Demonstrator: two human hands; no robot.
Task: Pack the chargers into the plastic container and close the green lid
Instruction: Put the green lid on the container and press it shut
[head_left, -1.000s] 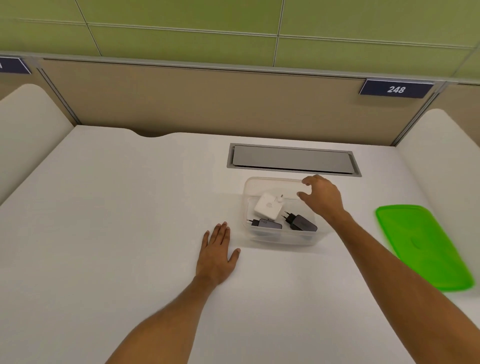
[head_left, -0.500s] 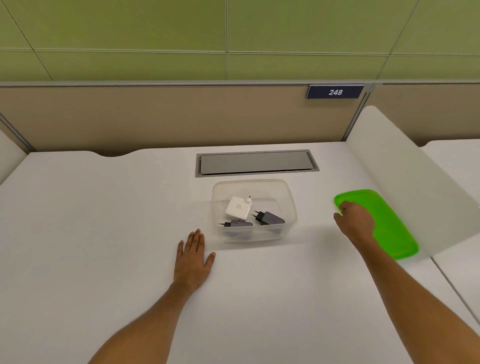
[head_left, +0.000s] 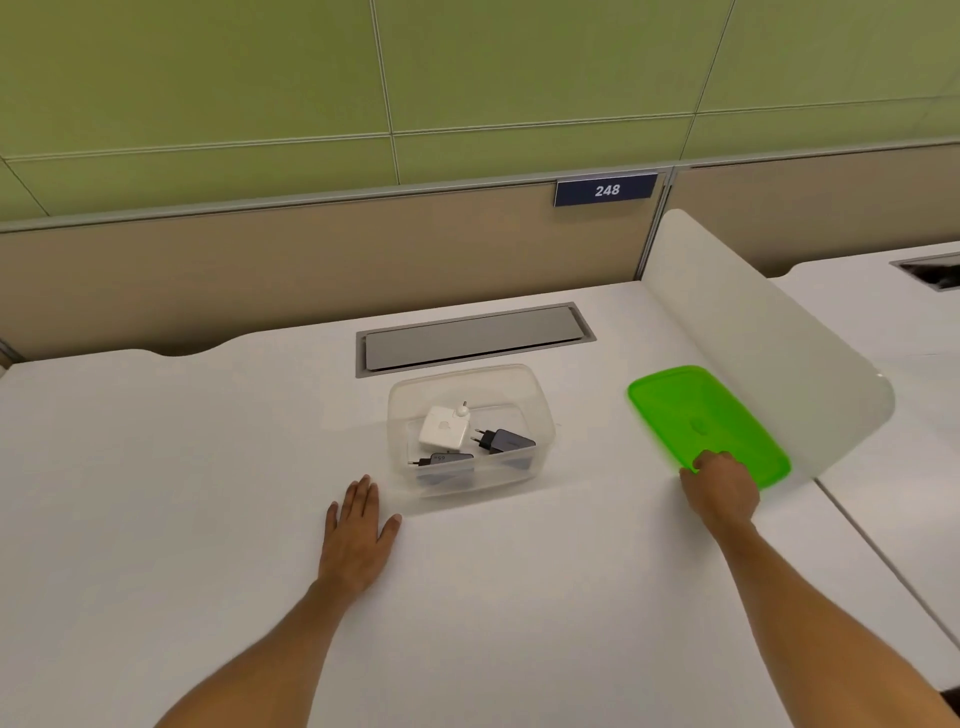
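A clear plastic container (head_left: 540, 415) stands on the white desk, its top uncovered. Inside lie a white square charger (head_left: 444, 428) and two dark chargers, one at the right (head_left: 506, 441) and one at the front (head_left: 447, 461). The green lid (head_left: 691, 415) lies to the right of the container, beside the white divider. My right hand (head_left: 719, 491) grips the lid's near edge, thumb on top. My left hand (head_left: 358, 535) rests flat on the desk just left of the container's front corner, fingers spread, holding nothing.
A grey cable hatch (head_left: 472, 338) is set into the desk behind the container. A curved white divider (head_left: 769, 353) rises along the desk's right side. A beige partition with a "248" sign (head_left: 605, 189) closes the back.
My right hand left the container's rim, crossed to the green lid and slid from its far-left corner to its near edge, taking hold. The left hand stayed flat. The head turned right.
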